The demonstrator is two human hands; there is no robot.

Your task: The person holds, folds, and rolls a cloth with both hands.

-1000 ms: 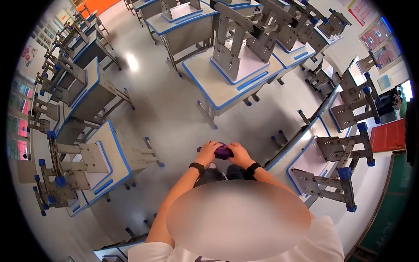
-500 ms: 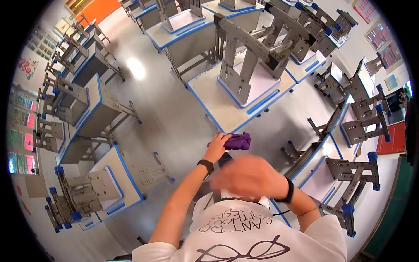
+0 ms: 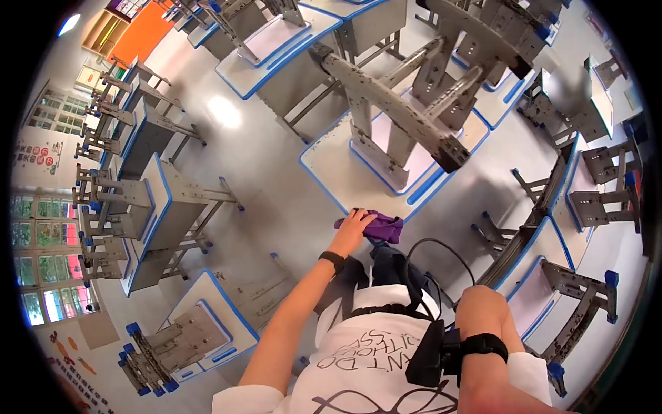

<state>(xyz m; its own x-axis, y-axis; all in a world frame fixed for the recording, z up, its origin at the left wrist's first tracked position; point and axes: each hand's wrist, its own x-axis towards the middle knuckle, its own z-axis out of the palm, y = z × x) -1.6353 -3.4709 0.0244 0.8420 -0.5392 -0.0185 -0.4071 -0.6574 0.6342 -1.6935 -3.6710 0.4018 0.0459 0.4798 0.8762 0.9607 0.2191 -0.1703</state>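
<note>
My left hand (image 3: 353,231) grips a bunched purple cloth (image 3: 385,227), its fingers curled over the left end. Both are just beside the near edge of a desk (image 3: 331,160) with a blue rim. An upturned metal-framed chair (image 3: 407,90) rests on that desk. My right hand (image 3: 485,310) is raised at the lower right, close to my body, its fingers hidden. A black boxy device (image 3: 426,353) with a looping cable (image 3: 441,241) is beside my right wristband.
More desks bearing upturned chairs stand at the left (image 3: 145,214), lower left (image 3: 207,324) and right (image 3: 538,276). Grey floor (image 3: 255,186) runs between the rows. Windows (image 3: 52,255) line the left wall; an orange panel (image 3: 141,34) is at the back.
My right hand has let go of the purple cloth and moved back to the lower right. My left hand keeps the cloth. The view has turned, showing more of the left windows.
</note>
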